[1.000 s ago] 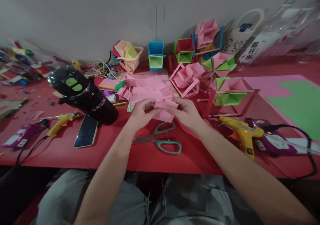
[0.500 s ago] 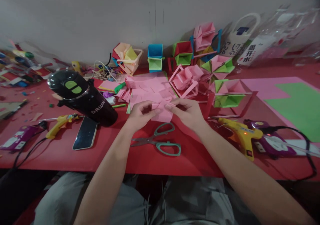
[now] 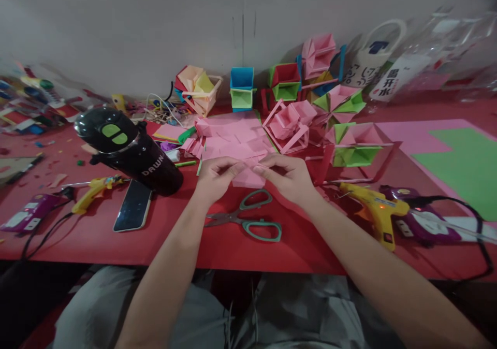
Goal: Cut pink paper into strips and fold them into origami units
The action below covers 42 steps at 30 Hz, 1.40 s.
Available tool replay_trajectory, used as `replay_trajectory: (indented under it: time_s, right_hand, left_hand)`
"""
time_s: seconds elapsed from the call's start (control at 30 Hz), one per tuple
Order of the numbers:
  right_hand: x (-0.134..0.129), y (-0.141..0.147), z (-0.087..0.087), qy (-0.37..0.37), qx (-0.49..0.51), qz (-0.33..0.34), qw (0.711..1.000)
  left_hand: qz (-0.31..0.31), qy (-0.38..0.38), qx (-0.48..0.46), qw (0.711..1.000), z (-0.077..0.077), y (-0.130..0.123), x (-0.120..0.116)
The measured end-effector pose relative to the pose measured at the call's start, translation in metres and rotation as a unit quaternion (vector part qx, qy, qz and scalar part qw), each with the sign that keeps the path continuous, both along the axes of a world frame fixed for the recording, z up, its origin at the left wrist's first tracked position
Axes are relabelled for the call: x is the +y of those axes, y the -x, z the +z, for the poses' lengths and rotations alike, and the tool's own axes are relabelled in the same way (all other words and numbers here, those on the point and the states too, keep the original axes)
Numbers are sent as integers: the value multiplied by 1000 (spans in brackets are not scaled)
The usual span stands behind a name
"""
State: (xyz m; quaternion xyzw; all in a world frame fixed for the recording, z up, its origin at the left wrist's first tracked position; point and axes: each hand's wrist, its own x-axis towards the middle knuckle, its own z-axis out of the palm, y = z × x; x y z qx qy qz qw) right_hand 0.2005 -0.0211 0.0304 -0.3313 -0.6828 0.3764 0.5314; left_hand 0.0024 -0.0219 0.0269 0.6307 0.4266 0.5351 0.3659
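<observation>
The scissors point(image 3: 233, 217) lie on the red tabletop point(image 3: 174, 245), blades to the left and green handles parted to the right. Just beyond them, a small pink paper point(image 3: 248, 179) is held up between two bare hands. The left hand point(image 3: 215, 178) pinches it at its left side, thumb pressed toward the curled index finger; the right hand point(image 3: 290, 179) pinches the right side in the same way. The two thumb tips sit close together near the paper's upper part, with a thin pink edge showing above them. Most of the visible paper lies between the hands and below the thumbs, on the side toward the scissors — whether its lower edge touches the table I cannot tell. The fingertips behind it are hidden.

Farther beyond the scissors, past the hands, a pile of pink sheets point(image 3: 233, 134) is spread, with a pink folded model point(image 3: 289, 124) at its right. Left of the scissors lies a phone point(image 3: 132, 206), and beyond the phone stands a black bottle point(image 3: 135, 157), tilted in view. Right of the scissors — well apart from them — a yellow glue gun point(image 3: 373, 209) rests with a small orange light showing.
</observation>
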Motion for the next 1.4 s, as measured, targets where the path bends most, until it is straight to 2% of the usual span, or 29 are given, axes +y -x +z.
replay_trajectory:
  time_s: [0.27, 0.33, 0.43, 0.6, 0.7, 0.83, 1.1, 1.3, 1.4]
  right_hand:
    - [-3, 0, 5, 25, 0, -29, 999]
    - [-3, 0, 6, 30, 8, -42, 999]
    - [-2, -2, 6, 30, 21, -58, 998]
    - [-1, -4, 7, 37, 9, -56, 998]
    - [0, -4, 5, 46, -8, -38, 998]
    - [0, -3, 2, 39, -70, -6, 997]
    - [-1, 1, 1, 29, -87, -35, 995]
    - [1, -1, -2, 38, -67, -11, 997]
    - [0, -2, -3, -7, -58, -1, 998]
  left_hand:
    - [13, 12, -45, 999, -1, -1, -1]
    - [-4, 13, -42, 999, 0, 0, -2]
    - [-33, 21, -16, 999, 1, 1, -2]
    - [-10, 23, 61, 998, 6, 1, -4]
    - [-12, 9, 72, 997, 9, 0, -5]
    - [-48, 23, 80, 995, 8, -3, -7]
    - [-61, 24, 99, 993, 3, -4, -6]
    - [-49, -13, 135, 990, -1, -3, -4]
    - [-47, -75, 144, 986, -5, -1, -1]
